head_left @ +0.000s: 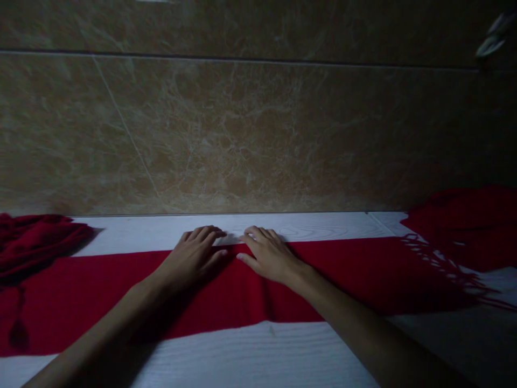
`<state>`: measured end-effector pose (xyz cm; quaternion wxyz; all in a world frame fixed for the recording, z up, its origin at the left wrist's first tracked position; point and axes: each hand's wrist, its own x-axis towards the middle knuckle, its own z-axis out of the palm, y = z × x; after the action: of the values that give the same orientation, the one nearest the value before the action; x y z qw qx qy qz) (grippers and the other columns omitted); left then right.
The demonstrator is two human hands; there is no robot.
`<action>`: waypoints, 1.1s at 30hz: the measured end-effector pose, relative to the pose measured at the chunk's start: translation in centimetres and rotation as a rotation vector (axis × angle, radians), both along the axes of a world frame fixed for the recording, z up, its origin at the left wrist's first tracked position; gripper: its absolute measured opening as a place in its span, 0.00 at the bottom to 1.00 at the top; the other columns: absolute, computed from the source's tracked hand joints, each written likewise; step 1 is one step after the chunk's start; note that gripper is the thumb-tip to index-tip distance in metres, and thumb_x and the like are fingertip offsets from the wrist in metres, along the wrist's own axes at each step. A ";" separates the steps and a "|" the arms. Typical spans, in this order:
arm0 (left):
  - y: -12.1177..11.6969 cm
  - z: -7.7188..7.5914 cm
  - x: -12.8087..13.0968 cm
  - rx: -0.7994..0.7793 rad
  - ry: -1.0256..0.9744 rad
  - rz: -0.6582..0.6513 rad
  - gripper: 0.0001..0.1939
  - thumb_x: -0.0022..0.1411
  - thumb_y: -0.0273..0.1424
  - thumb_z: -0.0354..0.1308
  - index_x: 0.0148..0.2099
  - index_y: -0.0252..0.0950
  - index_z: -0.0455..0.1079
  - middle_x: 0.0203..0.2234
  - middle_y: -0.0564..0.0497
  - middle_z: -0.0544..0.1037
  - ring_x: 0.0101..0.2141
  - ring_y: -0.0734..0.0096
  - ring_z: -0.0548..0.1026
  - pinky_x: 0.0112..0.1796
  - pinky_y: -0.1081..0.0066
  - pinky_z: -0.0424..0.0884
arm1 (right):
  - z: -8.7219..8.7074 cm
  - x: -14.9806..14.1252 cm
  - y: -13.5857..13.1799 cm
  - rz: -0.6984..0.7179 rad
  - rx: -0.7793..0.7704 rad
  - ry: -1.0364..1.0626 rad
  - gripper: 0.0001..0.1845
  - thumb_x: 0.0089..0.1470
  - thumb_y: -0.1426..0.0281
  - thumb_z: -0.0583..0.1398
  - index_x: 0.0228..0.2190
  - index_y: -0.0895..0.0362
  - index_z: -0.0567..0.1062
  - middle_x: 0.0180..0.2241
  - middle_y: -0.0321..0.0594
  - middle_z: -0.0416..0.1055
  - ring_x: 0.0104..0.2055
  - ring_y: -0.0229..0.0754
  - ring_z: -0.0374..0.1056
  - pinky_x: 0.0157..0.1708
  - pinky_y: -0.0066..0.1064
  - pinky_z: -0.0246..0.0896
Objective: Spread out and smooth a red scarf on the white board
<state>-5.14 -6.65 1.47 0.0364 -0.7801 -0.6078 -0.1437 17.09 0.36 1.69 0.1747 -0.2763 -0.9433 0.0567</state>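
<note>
A red scarf [347,275] lies stretched from left to right across a white wood-grain surface, with a fringe [452,269] at its right end. A slight crease runs through its middle. My left hand [196,250] is on the scarf's far edge, palm down, its fingers bent and the thumb held apart. Close beside it, my right hand [266,250] touches the same edge, also palm down with the thumb apart from the fingers. Neither hand visibly pinches the cloth, though the undersides of the fingers are hidden.
Bunched red cloth [40,237] lies at the far left, and another red heap [464,226] at the right beside the fringe. A brown marbled tile wall [242,134] rises just behind the white surface [226,355]. A blurred pale object [490,46] shows at the upper right.
</note>
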 end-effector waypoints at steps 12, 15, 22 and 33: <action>-5.3 -1.6 -2.7 -0.259 0.048 -0.178 0.44 0.60 0.59 0.55 0.72 0.56 0.45 0.71 0.47 0.49 0.69 0.37 0.46 0.62 0.27 0.40 | -0.3 5.2 -3.0 0.369 -0.342 -0.171 0.54 0.51 0.42 0.65 0.69 0.48 0.52 0.73 0.44 0.39 0.74 0.55 0.32 0.70 0.58 0.19; -5.4 -0.4 -2.9 -0.240 0.038 -0.176 0.43 0.61 0.58 0.56 0.72 0.57 0.44 0.71 0.48 0.49 0.69 0.39 0.46 0.63 0.29 0.42 | 0.9 5.2 -2.9 0.336 -0.356 -0.167 0.50 0.54 0.41 0.61 0.69 0.46 0.52 0.73 0.43 0.39 0.74 0.55 0.34 0.70 0.57 0.23; -7.6 -1.1 -5.6 -0.187 0.062 0.022 0.37 0.66 0.54 0.51 0.72 0.56 0.45 0.71 0.49 0.49 0.69 0.40 0.46 0.63 0.31 0.44 | 0.3 5.5 -2.2 0.114 -0.269 -0.183 0.44 0.60 0.40 0.54 0.69 0.49 0.54 0.73 0.45 0.40 0.74 0.54 0.32 0.70 0.58 0.20; -8.5 -3.1 -7.9 -0.121 0.089 0.003 0.38 0.64 0.57 0.51 0.71 0.59 0.44 0.70 0.51 0.50 0.69 0.42 0.50 0.64 0.34 0.45 | 0.2 12.2 -2.0 -0.023 -0.283 -0.215 0.40 0.64 0.43 0.51 0.69 0.47 0.52 0.72 0.41 0.40 0.74 0.49 0.33 0.71 0.55 0.25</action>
<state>-13.07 -15.13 -1.60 0.0165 -0.7856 -0.6144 -0.0717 29.32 -1.63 1.85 0.0327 -0.3132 -0.9360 0.1571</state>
